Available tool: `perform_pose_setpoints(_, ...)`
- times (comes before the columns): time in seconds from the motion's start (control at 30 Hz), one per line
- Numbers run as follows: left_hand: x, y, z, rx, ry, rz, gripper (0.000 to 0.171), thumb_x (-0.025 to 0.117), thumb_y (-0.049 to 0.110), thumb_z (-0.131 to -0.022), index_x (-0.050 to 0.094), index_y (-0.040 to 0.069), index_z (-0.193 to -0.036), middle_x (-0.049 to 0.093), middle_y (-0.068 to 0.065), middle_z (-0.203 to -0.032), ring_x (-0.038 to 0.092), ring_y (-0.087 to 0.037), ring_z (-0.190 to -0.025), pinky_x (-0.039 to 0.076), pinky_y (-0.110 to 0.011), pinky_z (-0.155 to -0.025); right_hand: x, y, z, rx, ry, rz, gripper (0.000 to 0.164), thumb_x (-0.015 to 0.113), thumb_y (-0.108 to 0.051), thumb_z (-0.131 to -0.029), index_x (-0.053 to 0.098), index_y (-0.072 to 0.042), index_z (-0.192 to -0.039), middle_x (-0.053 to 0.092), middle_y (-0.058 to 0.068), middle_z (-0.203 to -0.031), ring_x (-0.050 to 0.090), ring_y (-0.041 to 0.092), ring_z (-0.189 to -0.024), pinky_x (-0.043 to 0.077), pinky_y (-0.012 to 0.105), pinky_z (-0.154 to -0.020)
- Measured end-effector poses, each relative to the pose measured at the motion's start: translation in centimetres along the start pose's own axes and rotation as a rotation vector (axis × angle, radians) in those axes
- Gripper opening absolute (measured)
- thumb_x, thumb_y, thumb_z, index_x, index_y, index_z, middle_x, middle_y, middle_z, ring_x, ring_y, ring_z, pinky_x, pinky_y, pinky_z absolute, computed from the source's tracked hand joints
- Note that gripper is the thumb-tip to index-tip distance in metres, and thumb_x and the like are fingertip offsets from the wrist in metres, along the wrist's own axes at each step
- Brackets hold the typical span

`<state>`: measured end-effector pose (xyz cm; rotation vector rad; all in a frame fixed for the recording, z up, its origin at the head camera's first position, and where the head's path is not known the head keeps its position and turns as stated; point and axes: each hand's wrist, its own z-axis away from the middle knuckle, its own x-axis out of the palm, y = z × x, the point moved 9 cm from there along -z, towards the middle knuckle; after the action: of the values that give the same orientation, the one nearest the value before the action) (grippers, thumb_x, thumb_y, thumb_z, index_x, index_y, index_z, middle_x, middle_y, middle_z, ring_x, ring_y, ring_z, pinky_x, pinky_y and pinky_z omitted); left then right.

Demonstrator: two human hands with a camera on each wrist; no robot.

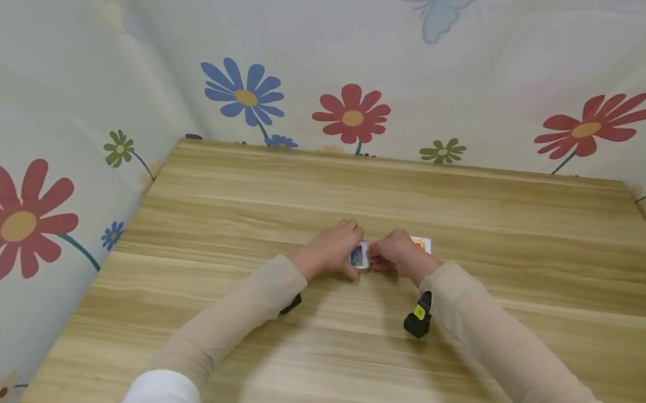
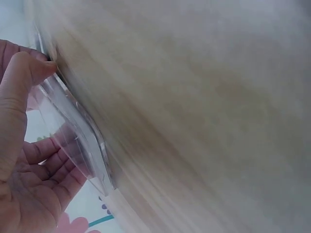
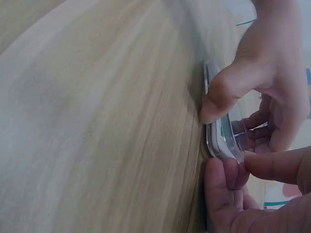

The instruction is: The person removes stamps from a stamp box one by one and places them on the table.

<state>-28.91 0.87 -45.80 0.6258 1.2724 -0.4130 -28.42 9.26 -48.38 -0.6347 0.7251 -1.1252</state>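
A small clear plastic case [image 1: 359, 255] with white cards inside lies on the wooden table between the hands. Its top card shows a blue and green picture. My left hand [image 1: 334, 248] grips the case from the left, thumb at the near edge and fingers around the far side. In the right wrist view the clear lid [image 3: 238, 141] stands slightly apart from the white stack. My right hand [image 3: 262, 194] pinches the right end of the case at the lid's edge. Just behind that hand, a white card-like piece [image 1: 421, 244] with an orange picture lies partly hidden.
The wood-grain table [image 1: 335, 382] stretches around both hands. A flower-printed cloth wall [image 1: 297, 32] stands along its back and sides. Under the right wrist hangs a black camera [image 1: 420, 317] with a yellow label; another black camera [image 1: 291, 304] shows below the left sleeve.
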Motion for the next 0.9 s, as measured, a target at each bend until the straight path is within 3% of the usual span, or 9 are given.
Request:
perform_pose_setpoints(0.4, -0.6, -0.3, 0.6, -0.027, 0.003, 0.075, 0.061, 0.082, 0.035, -0.07, 0.059, 0.0, -0.114, 0.054, -0.009, -0.106, 0.049, -0.02, -0.094, 0.046, -0.031, -0.087, 0.0, -0.4, 0.1, -0.089, -0.024, 0.005, 0.008, 0.054, 0.004, -0.089, 0.058, 0.009, -0.094, 0.057, 0.002, -0.07, 0.057, 0.008, -0.057, 0.054, 0.022, -0.062)
perform_pose_setpoints(0.67, -0.5, -0.5, 0.7, -0.01, 0.006, 0.096, 0.063, 0.081, 0.037, -0.072, 0.059, 0.0, -0.119, 0.054, -0.01, -0.108, 0.049, -0.019, -0.094, 0.046, -0.031, -0.085, 0.2, -0.4, 0.6, -0.205, -0.064, 0.139, 0.039, 0.06, -0.001, -0.087, 0.051, 0.016, -0.121, 0.06, 0.016, -0.103, 0.058, 0.009, -0.076, 0.053, 0.022, -0.071)
perform_pose_setpoints(0.9, -0.6, -0.4, 0.7, 0.019, 0.032, 0.078, 0.063, 0.081, 0.038, -0.071, 0.06, 0.0, -0.117, 0.056, -0.01, -0.106, 0.051, -0.02, -0.093, 0.047, -0.031, -0.083, 1.2, -1.1, 1.5, -0.387, -0.178, 0.291, 0.07, 0.07, 0.0, -0.078, 0.034, 0.015, -0.135, 0.058, 0.024, -0.109, 0.058, 0.022, -0.093, 0.049, 0.025, -0.077)
